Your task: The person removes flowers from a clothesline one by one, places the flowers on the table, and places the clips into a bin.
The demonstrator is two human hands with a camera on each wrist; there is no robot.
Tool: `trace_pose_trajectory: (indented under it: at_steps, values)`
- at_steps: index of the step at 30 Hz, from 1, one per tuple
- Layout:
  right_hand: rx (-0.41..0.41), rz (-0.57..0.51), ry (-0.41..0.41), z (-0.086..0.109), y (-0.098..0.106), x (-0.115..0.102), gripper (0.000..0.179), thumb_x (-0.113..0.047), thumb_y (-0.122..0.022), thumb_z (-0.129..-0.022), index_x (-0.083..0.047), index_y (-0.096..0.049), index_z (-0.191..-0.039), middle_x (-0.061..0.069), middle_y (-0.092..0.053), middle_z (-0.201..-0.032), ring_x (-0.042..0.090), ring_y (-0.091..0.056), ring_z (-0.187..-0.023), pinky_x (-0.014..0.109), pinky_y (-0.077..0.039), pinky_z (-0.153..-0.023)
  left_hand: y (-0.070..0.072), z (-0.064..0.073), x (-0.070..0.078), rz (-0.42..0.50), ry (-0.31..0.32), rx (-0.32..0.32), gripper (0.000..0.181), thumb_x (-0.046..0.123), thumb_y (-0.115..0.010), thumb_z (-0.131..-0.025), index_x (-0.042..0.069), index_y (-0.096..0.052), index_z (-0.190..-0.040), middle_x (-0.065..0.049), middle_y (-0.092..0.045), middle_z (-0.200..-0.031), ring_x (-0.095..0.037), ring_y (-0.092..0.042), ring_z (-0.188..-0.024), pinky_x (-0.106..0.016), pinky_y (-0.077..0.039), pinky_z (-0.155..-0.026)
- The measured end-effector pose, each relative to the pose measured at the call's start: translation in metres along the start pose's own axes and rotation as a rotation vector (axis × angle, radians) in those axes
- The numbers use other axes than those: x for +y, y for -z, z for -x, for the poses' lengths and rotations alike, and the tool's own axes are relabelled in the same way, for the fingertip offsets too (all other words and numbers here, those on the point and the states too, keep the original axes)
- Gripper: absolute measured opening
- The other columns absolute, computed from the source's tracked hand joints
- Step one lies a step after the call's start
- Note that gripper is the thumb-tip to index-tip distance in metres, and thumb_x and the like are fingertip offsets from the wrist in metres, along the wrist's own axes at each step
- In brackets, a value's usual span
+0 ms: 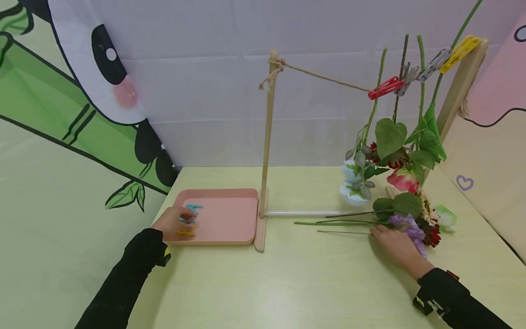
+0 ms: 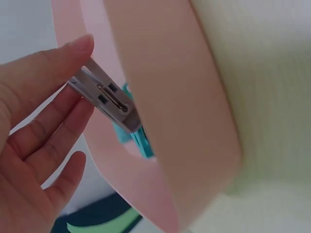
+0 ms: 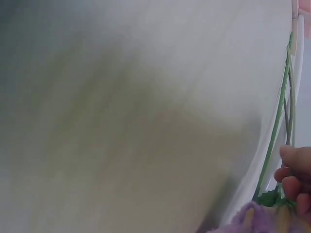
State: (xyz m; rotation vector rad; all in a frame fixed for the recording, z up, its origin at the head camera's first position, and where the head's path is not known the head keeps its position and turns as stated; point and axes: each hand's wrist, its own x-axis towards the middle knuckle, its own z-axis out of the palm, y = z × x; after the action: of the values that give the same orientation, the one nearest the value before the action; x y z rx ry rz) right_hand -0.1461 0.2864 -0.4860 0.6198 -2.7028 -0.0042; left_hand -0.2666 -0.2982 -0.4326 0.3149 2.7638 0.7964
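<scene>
My left hand (image 1: 171,222) is over the near left part of a pink tray (image 1: 228,214). Between its thumb and fingers it pinches a grey clothespin (image 2: 108,97), seen closely in the left wrist view. Blue clothespins (image 1: 195,208) and a yellow clothespin (image 1: 186,233) lie in the tray around that hand. On the right, my right hand (image 1: 396,250) pinches a thin flower stem (image 1: 345,232) at the near side of a pile of artificial flowers. A purple flower (image 1: 407,228) lies right beside its fingers, which partly show in the right wrist view.
A wooden post (image 1: 268,137) and a second post (image 1: 462,87) carry a rope (image 1: 324,78). From it several flowers hang upside down by a red clothespin (image 1: 386,87), grey ones and a yellow clip (image 1: 459,54). A white rod (image 1: 304,213) runs low between the posts.
</scene>
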Motion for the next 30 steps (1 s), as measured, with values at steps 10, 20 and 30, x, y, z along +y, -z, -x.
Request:
trace_pose_trajectory:
  at_steps: [10, 20, 30]
  values:
    - [0.024, -0.110, -0.016, 0.002, 0.000, -0.006, 0.018, 0.004, -0.065, -0.077, 0.004, -0.064, -0.095, 0.014, -0.063, -0.089, 0.027, -0.063, -0.068, 0.035, -0.053, -0.057, -0.019, -0.012, 0.029, -0.192, -0.098, -0.036, 0.027, 0.008, -0.077, -0.072, 0.003, -0.067, -0.097, -0.008, -0.064, -0.089, -0.019, -0.052, -0.078, -0.036, -0.051, -0.082]
    - [0.021, -0.059, 0.025, 0.003, -0.002, -0.012, 0.021, -0.001, -0.069, -0.074, 0.002, -0.065, -0.094, 0.011, -0.061, -0.089, 0.021, -0.061, -0.062, 0.029, -0.051, -0.053, -0.041, -0.021, 0.029, -0.177, 0.023, -0.128, 0.026, 0.011, -0.077, -0.071, 0.009, -0.067, -0.095, -0.003, -0.063, -0.090, -0.019, -0.051, -0.081, -0.035, -0.051, -0.082]
    - [-0.037, -0.001, 0.043, 0.002, 0.006, -0.023, 0.031, 0.015, -0.063, -0.070, 0.001, -0.064, -0.097, 0.009, -0.055, -0.088, 0.018, -0.056, -0.059, 0.027, -0.048, -0.048, -0.048, -0.028, 0.031, -0.234, -0.006, -0.107, 0.028, 0.012, -0.078, -0.071, 0.011, -0.068, -0.097, -0.002, -0.064, -0.093, -0.019, -0.051, -0.081, -0.037, -0.050, -0.086]
